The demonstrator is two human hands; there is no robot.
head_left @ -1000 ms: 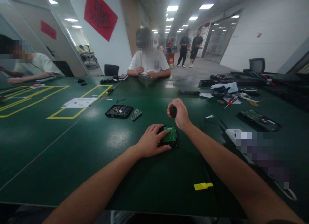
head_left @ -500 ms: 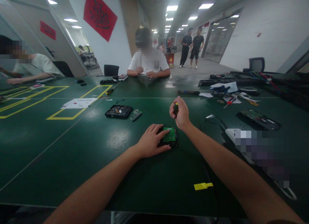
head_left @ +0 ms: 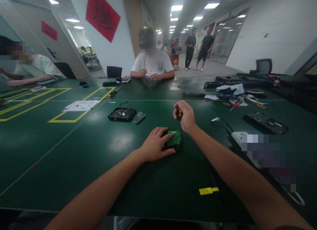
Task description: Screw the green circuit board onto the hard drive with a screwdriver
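Note:
A hard drive (head_left: 176, 141) lies on the green table with its green circuit board facing up. My left hand (head_left: 157, 144) spans its left part, thumb along the near edge and index finger on the board, gripping it against the table. The drive's left side is hidden under that hand. Above the drive's far right corner, my right hand (head_left: 185, 116) is closed around a screwdriver (head_left: 179, 114) with a black and yellow handle. Its thin shaft points down to the drive; the contact of the tip is too small to make out.
Left of the drive are an opened drive case (head_left: 122, 114) and a loose circuit board (head_left: 140, 118). Another hard drive (head_left: 266, 122) and a white power strip (head_left: 239, 136) lie to the right. A second screwdriver (head_left: 114, 92) is farther back. A person (head_left: 152, 64) sits opposite.
My right hand has turned slightly around the screwdriver, and more of the handle's yellow shows. My left hand and the drive stay put. Two people in the background have shifted.

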